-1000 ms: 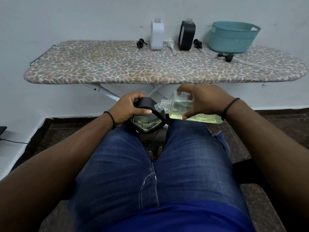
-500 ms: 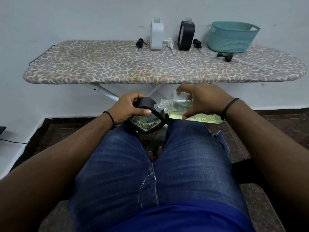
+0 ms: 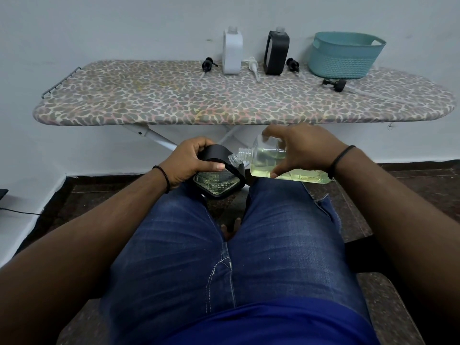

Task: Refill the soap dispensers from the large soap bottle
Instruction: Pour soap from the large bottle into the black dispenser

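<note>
Soap bottle point(image 3: 281, 165), clear and holding yellow-green liquid, lies nearly on its side above the right knee, gripped from above by the right hand point(image 3: 303, 148), whose fingers curl over its top and whose thumb presses its near side. Its uncapped threaded neck points left and touches the upper edge of the black dispenser point(image 3: 219, 178), which the left hand point(image 3: 189, 163) grasps, fingers round the far side and thumb across the front; the dispenser's clear faceted window faces the camera, and it sits tilted over the gap between the knees. Beyond both hands stands an ironing board point(image 3: 174, 100). On it, farthest from the hands, a white dispenser point(image 3: 232, 52) and a second black dispenser point(image 3: 276, 53) stand upright without pumps. Pump heads point(image 3: 207, 64) lie beside them, and a teal basket point(image 3: 344, 56) sits beyond the right hand.
</note>
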